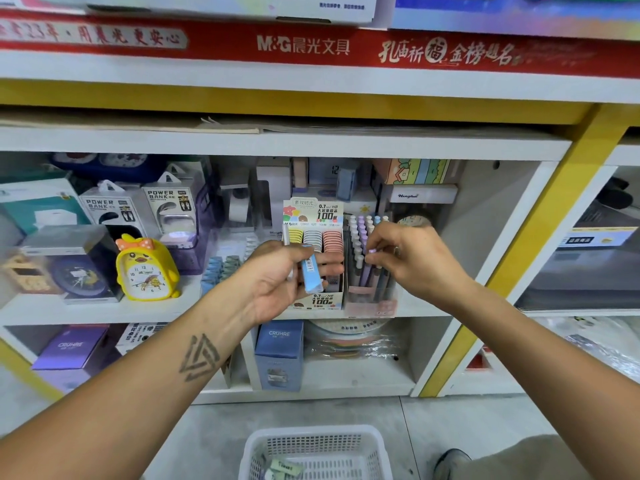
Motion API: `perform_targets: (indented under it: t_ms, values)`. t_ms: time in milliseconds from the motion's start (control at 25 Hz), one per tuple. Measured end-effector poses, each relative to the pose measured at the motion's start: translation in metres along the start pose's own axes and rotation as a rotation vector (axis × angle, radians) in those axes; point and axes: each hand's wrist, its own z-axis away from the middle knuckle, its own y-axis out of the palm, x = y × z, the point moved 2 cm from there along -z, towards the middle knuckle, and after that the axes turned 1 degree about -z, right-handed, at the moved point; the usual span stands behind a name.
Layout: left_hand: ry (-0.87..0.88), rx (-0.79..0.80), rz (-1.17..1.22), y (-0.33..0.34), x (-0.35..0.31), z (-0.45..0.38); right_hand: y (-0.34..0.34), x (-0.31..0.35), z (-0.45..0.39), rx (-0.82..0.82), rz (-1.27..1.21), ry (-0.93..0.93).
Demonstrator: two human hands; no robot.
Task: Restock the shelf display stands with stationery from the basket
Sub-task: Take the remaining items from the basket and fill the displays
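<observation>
My left hand holds a light blue lead case and a white pen in front of the lead-refill display box on the middle shelf. My right hand pinches the purple top of a pen standing in the clear pen display stand, which holds several pastel pens. The white basket sits on the floor below, with a few small items inside.
A yellow duck alarm clock and power bank boxes stand left on the same shelf. Blue Cruhre boxes fill the shelf below. A yellow-edged upright divides the shelving on the right. A shoe shows at the bottom right.
</observation>
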Motion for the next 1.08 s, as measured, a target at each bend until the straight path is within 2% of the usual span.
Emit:
perform_targets:
  t_ms: [120, 280, 360, 440, 520, 600, 680, 760, 840, 920, 1000, 1080]
  values:
    - [0.020, -0.009, 0.015, -0.001, 0.000, 0.000, 0.000, -0.005, -0.003, 0.030, 0.085, 0.034]
    - [0.056, -0.021, 0.129, -0.003, -0.001, 0.004, 0.000, 0.003, -0.005, 0.076, 0.331, -0.046]
    - [0.084, -0.003, 0.189, -0.004, -0.003, 0.006, 0.002, 0.018, -0.007, 0.032, 0.247, -0.115]
    - [0.125, 0.006, 0.214, -0.007, -0.008, 0.009, 0.012, 0.038, -0.010, 0.071, -0.151, 0.012]
    - [0.182, 0.005, 0.221, -0.011, -0.013, 0.015, 0.033, 0.060, -0.011, 0.277, -0.768, 0.295]
    - [0.229, 0.038, 0.227, -0.018, -0.018, 0.020, 0.050, 0.079, -0.012, 0.379, -1.215, 0.537]
    - [0.271, 0.085, 0.217, -0.029, -0.024, 0.029, 0.058, 0.092, -0.018, 0.352, -1.464, 0.652]
    - [0.285, 0.020, 0.148, -0.050, -0.033, 0.039, 0.063, 0.097, -0.030, 0.258, -1.561, 0.653]
    - [0.252, -0.231, 0.045, -0.080, -0.042, 0.052, 0.064, 0.100, -0.043, 0.143, -1.392, 0.562]
    - [0.196, -0.484, -0.060, -0.113, -0.047, 0.068, 0.067, 0.104, -0.054, 0.078, -0.976, 0.414]
    - [0.139, -0.556, -0.115, -0.135, -0.049, 0.081, 0.077, 0.112, -0.062, 0.101, -0.652, 0.328]
    - [0.077, -0.519, -0.101, -0.149, -0.051, 0.092, 0.090, 0.123, -0.071, 0.135, -0.583, 0.277]
